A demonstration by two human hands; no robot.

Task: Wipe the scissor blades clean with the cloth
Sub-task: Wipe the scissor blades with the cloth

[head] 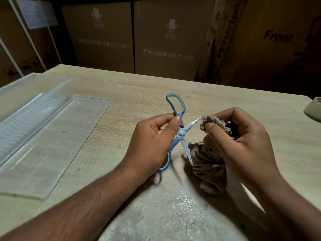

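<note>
The scissors (180, 134) are held spread open above the table (139, 94), the left hand (152, 143) gripping them by the handles near the pivot. The right hand (243, 141) pinches the cloth (208, 164) around the upper blade's tip.

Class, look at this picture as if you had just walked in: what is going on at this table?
A person is cleaning a pair of blue-handled scissors with a brownish cloth. The left hand grips the scissors by the handles near the pivot, blades spread open above the wooden table. The right hand pinches a fold of the cloth around the tip of the upper blade; the rest hangs down to the table. The lower blade is bare and looks smeared. Clear plastic trays lie to the left.
</note>
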